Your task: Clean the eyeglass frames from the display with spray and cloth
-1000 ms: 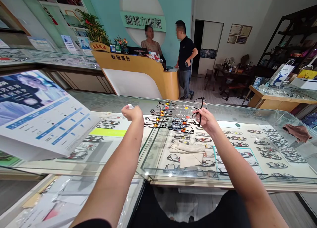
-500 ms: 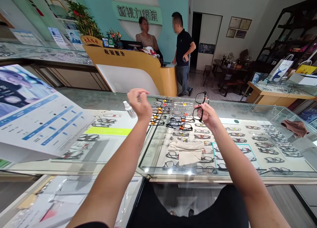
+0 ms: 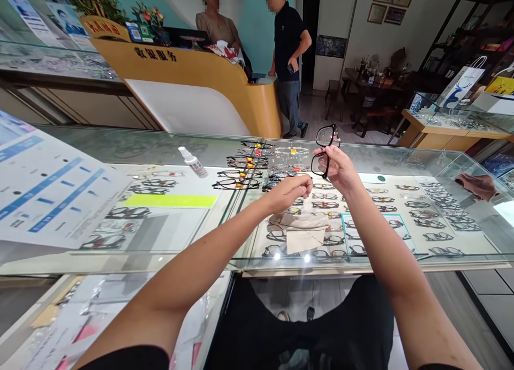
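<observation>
Raised above the glass display case point(image 3: 474, 249), my right hand point(image 3: 342, 169) grips a pair of black-framed eyeglasses point(image 3: 320, 165), held on edge with one lens above the other. My left hand point(image 3: 289, 192) hovers over the case to the left of and below the glasses, apart from them. Its fingers are curled together; whatever they hold, if anything, is hidden. A beige cloth point(image 3: 305, 240) lies below it. To the left, a white spray bottle point(image 3: 193, 162) stands on the glass near a row of dark eyeglass frames point(image 3: 236, 183) with orange tags.
A large printed card point(image 3: 52, 190) stands at the left. A brown cloth point(image 3: 477, 186) lies on the right of the case. Beyond are a yellow-fronted counter point(image 3: 263, 105), one person point(image 3: 219, 27) behind it and another person point(image 3: 289, 48) beside it. An open drawer point(image 3: 108, 311) holds papers.
My left hand has moved right and down, from beside the spray bottle to near the glasses. My right hand still holds them. The view has tilted downward.
</observation>
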`<action>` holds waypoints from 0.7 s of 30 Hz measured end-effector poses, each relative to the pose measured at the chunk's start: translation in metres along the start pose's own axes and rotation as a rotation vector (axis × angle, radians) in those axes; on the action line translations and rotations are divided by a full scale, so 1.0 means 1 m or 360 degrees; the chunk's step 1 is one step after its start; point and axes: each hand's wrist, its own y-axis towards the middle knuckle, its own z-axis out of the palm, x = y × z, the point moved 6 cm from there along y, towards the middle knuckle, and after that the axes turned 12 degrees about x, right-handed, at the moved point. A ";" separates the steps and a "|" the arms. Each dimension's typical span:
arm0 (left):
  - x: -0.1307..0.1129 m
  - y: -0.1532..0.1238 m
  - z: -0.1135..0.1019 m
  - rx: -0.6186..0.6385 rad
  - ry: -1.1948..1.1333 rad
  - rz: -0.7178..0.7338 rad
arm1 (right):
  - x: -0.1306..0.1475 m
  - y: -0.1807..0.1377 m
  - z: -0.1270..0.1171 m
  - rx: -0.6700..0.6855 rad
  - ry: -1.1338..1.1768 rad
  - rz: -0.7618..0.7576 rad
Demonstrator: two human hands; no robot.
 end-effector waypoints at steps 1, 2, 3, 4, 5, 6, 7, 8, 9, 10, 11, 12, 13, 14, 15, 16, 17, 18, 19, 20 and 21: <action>0.002 0.000 0.003 0.0021 -0.0040 -0.0005 | 0.000 0.000 0.000 -0.0004 0.0006 0.0001; 0.004 0.001 0.005 0.0020 -0.0062 -0.0017 | 0.000 0.000 0.000 -0.0007 0.0013 0.0003; 0.005 0.001 0.006 0.0001 -0.0076 -0.0034 | 0.000 0.000 -0.001 -0.0010 0.0020 0.0006; 0.007 0.001 0.006 -0.0023 -0.0092 -0.0050 | -0.001 0.000 -0.001 -0.0013 0.0025 0.0009; 0.008 0.001 0.007 -0.0039 -0.0113 -0.0060 | -0.001 0.000 -0.001 -0.0015 0.0027 0.0012; 0.009 0.001 0.007 -0.0044 -0.0133 -0.0060 | -0.001 0.000 -0.001 -0.0016 0.0026 0.0014; 0.009 0.001 0.008 -0.0035 -0.0143 -0.0054 | -0.001 0.000 -0.001 -0.0015 0.0023 0.0013; 0.009 0.001 0.009 -0.0021 -0.0140 -0.0047 | -0.001 0.000 -0.001 -0.0012 0.0019 0.0008; 0.009 0.001 0.010 -0.0008 -0.0126 -0.0044 | -0.001 0.000 -0.001 -0.0006 0.0016 0.0005; 0.009 0.001 0.010 0.0009 -0.0103 -0.0046 | -0.001 0.001 -0.001 -0.0002 0.0012 0.0003; 0.008 0.001 0.011 0.0022 -0.0075 -0.0052 | -0.001 0.001 -0.002 -0.0002 0.0006 0.0005; 0.008 0.000 0.011 0.0032 -0.0047 -0.0061 | -0.002 0.000 -0.002 -0.0004 0.0000 0.0008; 0.008 0.000 0.011 0.0043 -0.0024 -0.0071 | -0.002 0.000 -0.002 -0.0007 -0.0004 0.0012; 0.007 0.000 0.012 0.0051 -0.0010 -0.0080 | -0.002 0.000 -0.002 -0.0009 -0.0007 0.0013; 0.006 0.000 0.012 0.0061 -0.0002 -0.0085 | -0.002 0.000 -0.002 -0.0010 -0.0008 0.0009; 0.004 0.000 0.013 0.0073 0.0006 -0.0083 | -0.001 0.000 -0.001 -0.0007 -0.0009 0.0002; 0.002 0.000 0.013 0.0081 0.0013 -0.0075 | -0.001 0.000 -0.001 -0.0002 -0.0010 -0.0004; 0.001 0.001 0.013 0.0089 0.0025 -0.0062 | -0.001 0.000 -0.001 0.0004 -0.0010 -0.0008; -0.001 0.001 0.013 0.0092 0.0041 -0.0045 | 0.000 0.000 0.000 0.0009 -0.0008 -0.0011; -0.002 0.001 0.013 0.0092 0.0057 -0.0024 | 0.000 0.000 0.000 0.0014 -0.0005 -0.0014; -0.003 0.001 0.014 0.0087 0.0067 -0.0004 | 0.000 0.000 0.000 0.0018 -0.0001 -0.0015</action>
